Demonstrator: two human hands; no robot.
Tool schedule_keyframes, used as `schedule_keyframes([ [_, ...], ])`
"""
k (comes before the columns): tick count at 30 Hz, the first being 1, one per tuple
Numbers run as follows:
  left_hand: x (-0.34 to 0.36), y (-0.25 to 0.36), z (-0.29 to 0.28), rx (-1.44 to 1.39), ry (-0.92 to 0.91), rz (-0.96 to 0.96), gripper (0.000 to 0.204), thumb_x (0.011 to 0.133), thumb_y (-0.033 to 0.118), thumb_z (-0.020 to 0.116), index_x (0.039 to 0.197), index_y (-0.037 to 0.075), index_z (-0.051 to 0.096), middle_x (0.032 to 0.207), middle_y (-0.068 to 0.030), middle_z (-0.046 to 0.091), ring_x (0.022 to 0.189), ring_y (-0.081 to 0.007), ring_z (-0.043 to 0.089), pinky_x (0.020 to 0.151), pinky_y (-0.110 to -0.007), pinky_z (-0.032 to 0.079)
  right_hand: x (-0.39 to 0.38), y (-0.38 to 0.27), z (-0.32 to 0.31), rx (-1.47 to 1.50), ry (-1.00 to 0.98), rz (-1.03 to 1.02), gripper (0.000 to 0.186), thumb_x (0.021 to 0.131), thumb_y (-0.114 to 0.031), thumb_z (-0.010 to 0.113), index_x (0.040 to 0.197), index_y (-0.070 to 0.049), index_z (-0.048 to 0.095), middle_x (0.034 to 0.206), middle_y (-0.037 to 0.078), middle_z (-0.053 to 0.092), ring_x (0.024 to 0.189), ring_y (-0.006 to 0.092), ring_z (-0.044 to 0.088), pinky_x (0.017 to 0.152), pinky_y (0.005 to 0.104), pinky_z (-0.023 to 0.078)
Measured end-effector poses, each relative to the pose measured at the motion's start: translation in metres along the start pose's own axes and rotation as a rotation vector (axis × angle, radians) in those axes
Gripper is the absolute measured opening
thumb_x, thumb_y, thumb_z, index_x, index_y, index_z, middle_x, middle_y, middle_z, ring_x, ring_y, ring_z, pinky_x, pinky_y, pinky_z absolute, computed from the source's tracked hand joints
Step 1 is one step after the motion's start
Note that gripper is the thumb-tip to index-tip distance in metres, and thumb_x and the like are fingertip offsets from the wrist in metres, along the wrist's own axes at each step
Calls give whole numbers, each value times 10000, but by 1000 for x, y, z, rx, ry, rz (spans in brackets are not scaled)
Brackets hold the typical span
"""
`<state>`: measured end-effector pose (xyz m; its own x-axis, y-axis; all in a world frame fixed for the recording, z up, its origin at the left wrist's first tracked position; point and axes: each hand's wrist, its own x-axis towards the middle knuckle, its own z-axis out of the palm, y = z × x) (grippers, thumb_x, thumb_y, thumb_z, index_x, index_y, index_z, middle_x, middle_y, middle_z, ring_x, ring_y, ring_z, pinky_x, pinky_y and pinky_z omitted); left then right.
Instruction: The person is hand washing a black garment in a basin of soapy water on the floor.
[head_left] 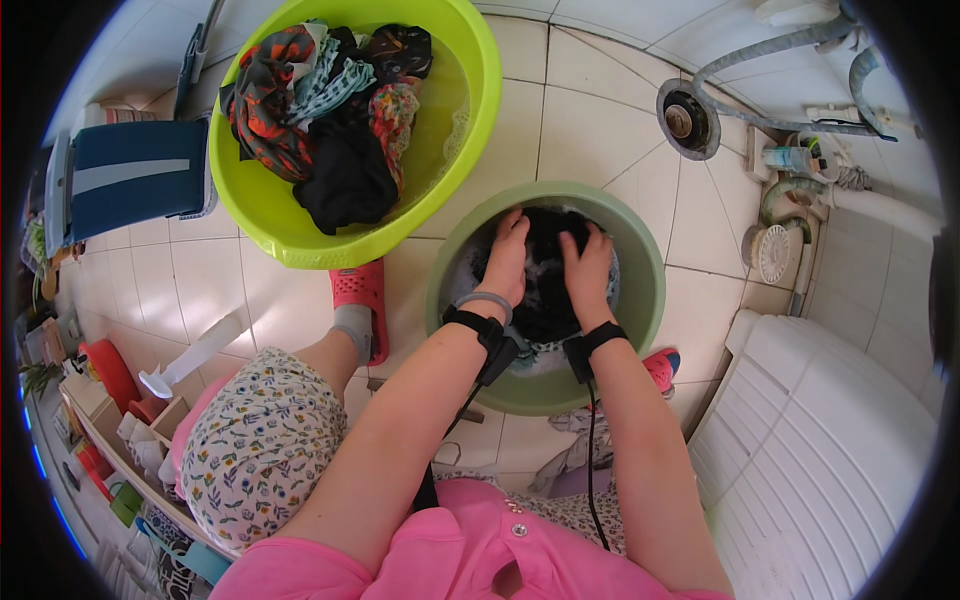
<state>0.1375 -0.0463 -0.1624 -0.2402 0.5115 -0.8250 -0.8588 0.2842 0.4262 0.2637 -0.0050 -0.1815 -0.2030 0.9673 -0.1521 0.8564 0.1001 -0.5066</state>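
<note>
One pale green basin (540, 398) and one yellow-green basin (488, 85) are counted, giving two basins. Two hands are shown: one left hand (506, 260) and one right hand (588, 270). Two black wrist straps (468, 320) (607, 335), one grey wristband (487, 298) and two red shoes (350, 292) (660, 370) are counted. Overlapping garments (345, 175) in the yellow-green basin cannot be counted exactly.

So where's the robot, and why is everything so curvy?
There's no robot, just a person using two bare hands. This one picture comes from a wide camera on their head, looking down, so straight things bend. The left hand and right hand touch dark cloth inside the green tub; I can't tell how tightly they grip. Black bands circle both wrists. Also on the tiled floor is a yellow tub with clothes in it.
</note>
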Motion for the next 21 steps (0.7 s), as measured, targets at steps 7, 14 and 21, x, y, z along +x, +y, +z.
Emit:
schedule_keyframes([
  [7,-4,-11,-7,86,-67,-82,562,939,206,511,1443,102,285,1396,-70,411,1271,-191,381,1068,-308,255,-10,-15,-14,-25,-284,-114,453,782,-141,685,1214,-107,556,1117,183,538,998,359,548,845,421,460],
  [14,-1,-3,-12,-180,-116,-334,332,936,368,524,1125,102,581,1007,-69,632,879,-184,609,768,-316,502,-37,-68,-63,507,-418,-146,126,789,-143,676,843,-44,619,808,73,580,758,244,573,681,304,447],
  [21,-20,-1,0,-156,-176,-410,295,927,348,535,1069,99,604,925,-43,611,828,-162,581,740,-318,487,-27,-73,-41,309,-121,-138,222,878,-246,553,828,-33,588,784,157,595,727,351,585,619,394,457],
])
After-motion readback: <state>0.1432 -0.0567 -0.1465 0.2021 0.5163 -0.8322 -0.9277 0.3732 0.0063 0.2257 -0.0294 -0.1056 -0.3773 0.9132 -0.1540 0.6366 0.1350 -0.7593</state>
